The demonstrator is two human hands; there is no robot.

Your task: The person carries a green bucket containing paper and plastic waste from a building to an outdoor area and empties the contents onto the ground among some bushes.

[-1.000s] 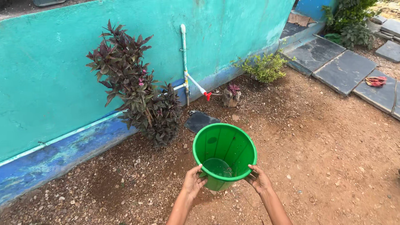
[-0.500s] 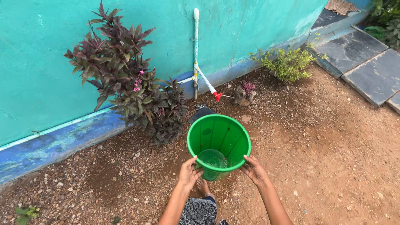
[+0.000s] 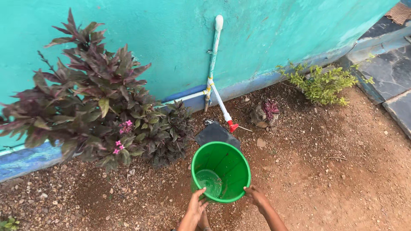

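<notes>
A green plastic bucket (image 3: 222, 164) with a little water at its bottom hangs low over the dirt, just in front of a dark flat stone (image 3: 216, 133). My left hand (image 3: 196, 205) grips the near left of its rim and my right hand (image 3: 255, 196) grips the near right. A white pipe (image 3: 212, 60) runs down the turquoise wall (image 3: 150, 38), and a branch of it ends in a red tap (image 3: 233, 126) just above and beyond the bucket.
A large purple-leaved plant with pink flowers (image 3: 94, 107) stands left of the bucket against the wall. A small potted plant (image 3: 264, 113) and a green shrub (image 3: 323, 83) lie to the right. Grey paving slabs (image 3: 391, 72) sit at the far right. The ground is gravelly brown dirt.
I have moved closer to the wall and the tap. The bucket has gone lower and nearer to the dark stone under the tap, still held by both hands.
</notes>
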